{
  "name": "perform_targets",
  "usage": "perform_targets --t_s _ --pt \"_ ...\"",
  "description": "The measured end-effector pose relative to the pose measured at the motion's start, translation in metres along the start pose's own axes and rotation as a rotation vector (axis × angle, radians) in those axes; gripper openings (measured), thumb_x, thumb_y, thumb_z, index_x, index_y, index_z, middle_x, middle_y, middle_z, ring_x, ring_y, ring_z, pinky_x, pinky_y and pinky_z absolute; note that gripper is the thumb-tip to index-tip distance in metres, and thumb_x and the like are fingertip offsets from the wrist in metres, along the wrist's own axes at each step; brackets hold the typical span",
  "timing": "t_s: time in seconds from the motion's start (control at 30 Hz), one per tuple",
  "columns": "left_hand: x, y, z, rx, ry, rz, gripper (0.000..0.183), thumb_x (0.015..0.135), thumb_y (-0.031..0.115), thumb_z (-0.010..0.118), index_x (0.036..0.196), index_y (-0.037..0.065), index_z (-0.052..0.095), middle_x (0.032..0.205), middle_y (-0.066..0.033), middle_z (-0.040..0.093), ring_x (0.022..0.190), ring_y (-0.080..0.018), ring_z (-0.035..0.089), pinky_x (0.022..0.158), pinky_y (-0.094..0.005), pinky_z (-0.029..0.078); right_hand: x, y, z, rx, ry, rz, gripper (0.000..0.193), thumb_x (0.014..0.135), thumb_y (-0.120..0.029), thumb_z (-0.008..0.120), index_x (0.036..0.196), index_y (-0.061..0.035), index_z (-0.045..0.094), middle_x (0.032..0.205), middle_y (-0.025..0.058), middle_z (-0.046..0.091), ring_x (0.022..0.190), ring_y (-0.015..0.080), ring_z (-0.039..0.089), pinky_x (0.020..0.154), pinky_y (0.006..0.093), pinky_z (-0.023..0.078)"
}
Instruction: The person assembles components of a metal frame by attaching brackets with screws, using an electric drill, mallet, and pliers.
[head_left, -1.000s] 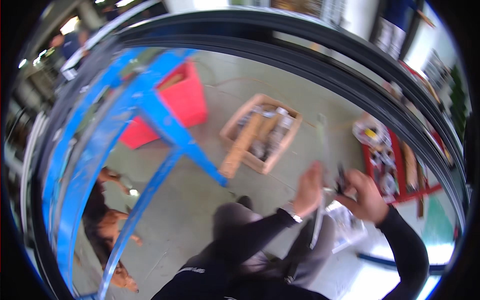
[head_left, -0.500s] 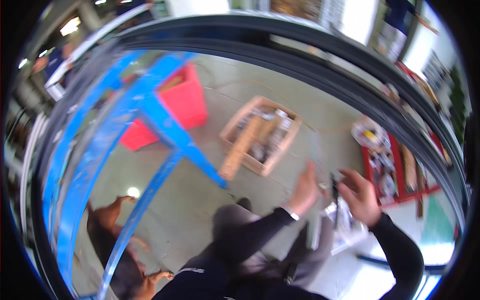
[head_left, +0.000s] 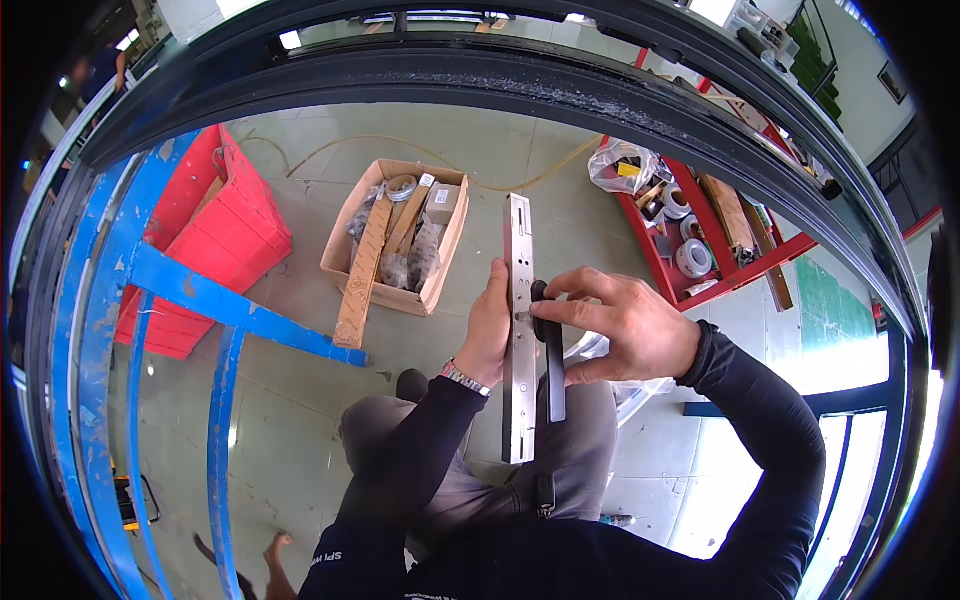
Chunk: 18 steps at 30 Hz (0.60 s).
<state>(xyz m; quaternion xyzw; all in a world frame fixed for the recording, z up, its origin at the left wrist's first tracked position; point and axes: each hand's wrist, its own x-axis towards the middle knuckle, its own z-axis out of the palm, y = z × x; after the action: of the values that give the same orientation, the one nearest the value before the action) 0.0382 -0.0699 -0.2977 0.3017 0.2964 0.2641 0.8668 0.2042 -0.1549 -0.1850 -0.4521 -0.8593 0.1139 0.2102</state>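
My left hand (head_left: 486, 330) is closed round a long silver metal lock body (head_left: 521, 410), held upright in front of my lap. A row of holes runs down its face. My right hand (head_left: 632, 325) pinches a black lever handle (head_left: 556, 385) at its upper end, close against the right side of the lock body. The handle's grip hangs downward, parallel to the metal. Around its round base, the fingers partly hide where the handle and lock body meet, so I cannot tell whether they are joined.
A dark frame (head_left: 450, 80) curves across in front of me, with a blue metal stand (head_left: 230, 300) at left. Beyond stand a red bin (head_left: 240, 235), a cardboard box (head_left: 448, 262) of parts and a red cart (head_left: 650, 245). A brown animal leg (head_left: 277, 562) shows lower left.
The view has turned and steadied, so the hands now appear further left. My right hand has brought the black handle up against the lock body. The animal has mostly left the view.
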Motion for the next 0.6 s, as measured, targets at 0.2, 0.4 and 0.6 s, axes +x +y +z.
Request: perform_targets --t_s 0.2,0.4,0.6 --pt "0.0074 -0.0087 -0.0009 0.002 -0.083 0.035 0.066 0.101 0.064 0.028 0.103 0.006 0.059 0.073 -0.0072 0.063 0.056 -0.0181 0.064 0.046 -0.0299 0.054 0.0013 0.0056 0.0005 -0.045 0.038 -0.064 0.078 0.057 -0.043 0.091 0.119 -0.0024 0.066 0.108 0.0134 0.063 0.088 0.0293 0.067 0.072 0.0394 0.056" --pt "0.0071 -0.0084 -0.0022 0.026 -0.056 0.034 0.065 0.102 0.063 0.028 0.103 0.006 0.059 0.071 -0.0069 0.061 0.056 -0.0183 0.063 0.046 -0.0297 0.053 0.0047 0.0044 0.0016 -0.065 0.057 -0.070 0.068 0.061 -0.044 0.087 0.110 -0.0016 0.066 0.096 0.0088 0.062 0.084 0.0286 0.064 0.076 0.0386 0.053" --pt "0.0091 -0.0103 0.0004 0.098 -0.053 0.032 0.062 0.104 0.060 0.027 0.099 0.007 0.060 0.072 -0.0024 0.058 0.061 -0.0132 0.059 0.055 -0.0270 0.050 0.0041 0.0101 0.0048 -0.196 0.076 -0.152 0.070 0.060 -0.053 0.087 0.105 -0.0020 0.070 0.083 0.0092 0.066 0.074 0.0245 0.066 0.067 0.0347 0.054"
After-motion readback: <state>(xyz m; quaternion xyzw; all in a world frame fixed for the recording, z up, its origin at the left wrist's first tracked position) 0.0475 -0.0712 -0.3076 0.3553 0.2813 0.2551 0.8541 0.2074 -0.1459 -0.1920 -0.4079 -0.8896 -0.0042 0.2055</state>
